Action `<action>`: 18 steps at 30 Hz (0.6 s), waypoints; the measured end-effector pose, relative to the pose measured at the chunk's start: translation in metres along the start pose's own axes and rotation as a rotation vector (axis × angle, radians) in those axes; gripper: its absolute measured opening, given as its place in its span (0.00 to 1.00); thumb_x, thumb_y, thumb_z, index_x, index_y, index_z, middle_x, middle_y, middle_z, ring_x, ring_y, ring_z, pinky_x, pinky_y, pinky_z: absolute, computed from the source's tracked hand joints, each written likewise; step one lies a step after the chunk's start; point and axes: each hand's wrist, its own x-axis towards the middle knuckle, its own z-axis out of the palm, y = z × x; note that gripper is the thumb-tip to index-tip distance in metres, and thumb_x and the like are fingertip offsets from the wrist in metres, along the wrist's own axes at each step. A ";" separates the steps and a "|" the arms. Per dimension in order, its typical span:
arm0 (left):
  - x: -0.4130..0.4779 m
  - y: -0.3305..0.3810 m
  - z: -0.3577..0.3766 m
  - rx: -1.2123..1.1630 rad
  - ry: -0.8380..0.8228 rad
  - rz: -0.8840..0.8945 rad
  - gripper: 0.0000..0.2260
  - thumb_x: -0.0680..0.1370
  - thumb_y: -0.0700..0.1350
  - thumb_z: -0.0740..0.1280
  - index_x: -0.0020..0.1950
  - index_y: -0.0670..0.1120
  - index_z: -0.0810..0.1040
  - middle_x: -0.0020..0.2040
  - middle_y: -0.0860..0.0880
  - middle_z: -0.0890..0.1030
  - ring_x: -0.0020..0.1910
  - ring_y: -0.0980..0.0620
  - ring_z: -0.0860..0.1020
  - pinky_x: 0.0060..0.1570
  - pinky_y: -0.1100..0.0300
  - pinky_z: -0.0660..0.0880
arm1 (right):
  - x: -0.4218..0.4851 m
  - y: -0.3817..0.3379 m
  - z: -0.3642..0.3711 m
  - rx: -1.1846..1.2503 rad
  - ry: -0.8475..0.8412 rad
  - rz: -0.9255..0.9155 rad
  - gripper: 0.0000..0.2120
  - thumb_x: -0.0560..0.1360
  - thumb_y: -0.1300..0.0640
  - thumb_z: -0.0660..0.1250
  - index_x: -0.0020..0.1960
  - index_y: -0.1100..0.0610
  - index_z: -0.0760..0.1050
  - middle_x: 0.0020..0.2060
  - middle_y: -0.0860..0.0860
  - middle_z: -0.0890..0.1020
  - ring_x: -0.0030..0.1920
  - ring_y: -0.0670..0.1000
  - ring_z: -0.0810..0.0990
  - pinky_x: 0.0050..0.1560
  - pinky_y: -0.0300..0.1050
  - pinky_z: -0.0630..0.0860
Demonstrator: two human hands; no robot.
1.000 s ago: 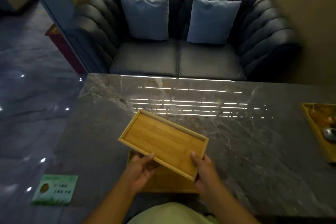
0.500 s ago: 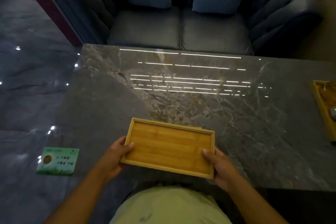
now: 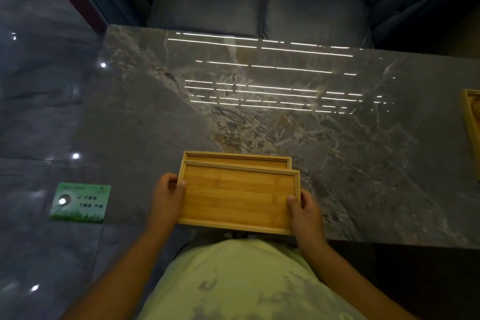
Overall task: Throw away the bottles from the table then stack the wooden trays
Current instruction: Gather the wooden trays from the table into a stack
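Down near the tabletop's (image 3: 337, 150) front edge, toward its left end, both hands are gripping the upper wooden tray (image 3: 239, 197) by its short ends. The left hand (image 3: 166, 197) is clasping the left end with the thumb hooking over the rim; the right hand (image 3: 304, 208) is doing the same at the right end. Beneath it, the lower wooden tray (image 3: 237, 160) is lying on the tabletop, only its far strip peeking out past the upper one. Whether the two trays are touching cannot be told. At the tabletop's right edge, part of a third wooden tray (image 3: 471, 122) is showing. A green card (image 3: 80, 202) is lying on the floor left of the tabletop.
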 end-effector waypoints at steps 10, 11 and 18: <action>0.018 0.003 -0.007 0.291 -0.038 0.147 0.05 0.78 0.46 0.66 0.46 0.46 0.75 0.39 0.48 0.78 0.38 0.48 0.76 0.37 0.53 0.71 | 0.023 -0.004 0.000 -0.403 0.092 -0.166 0.10 0.79 0.57 0.62 0.41 0.56 0.77 0.44 0.54 0.75 0.42 0.52 0.75 0.42 0.45 0.69; 0.019 0.005 -0.007 0.317 -0.031 0.160 0.05 0.78 0.46 0.66 0.46 0.45 0.75 0.40 0.48 0.78 0.38 0.48 0.75 0.37 0.53 0.71 | 0.025 -0.005 0.001 -0.415 0.098 -0.161 0.10 0.79 0.56 0.62 0.40 0.56 0.76 0.43 0.55 0.75 0.41 0.53 0.75 0.41 0.45 0.69; 0.025 0.011 -0.007 0.366 -0.027 0.143 0.06 0.79 0.43 0.65 0.47 0.41 0.75 0.43 0.41 0.77 0.43 0.43 0.75 0.42 0.49 0.72 | 0.032 -0.007 0.007 -0.475 0.067 -0.143 0.10 0.80 0.55 0.61 0.43 0.55 0.78 0.46 0.55 0.77 0.43 0.53 0.76 0.42 0.45 0.70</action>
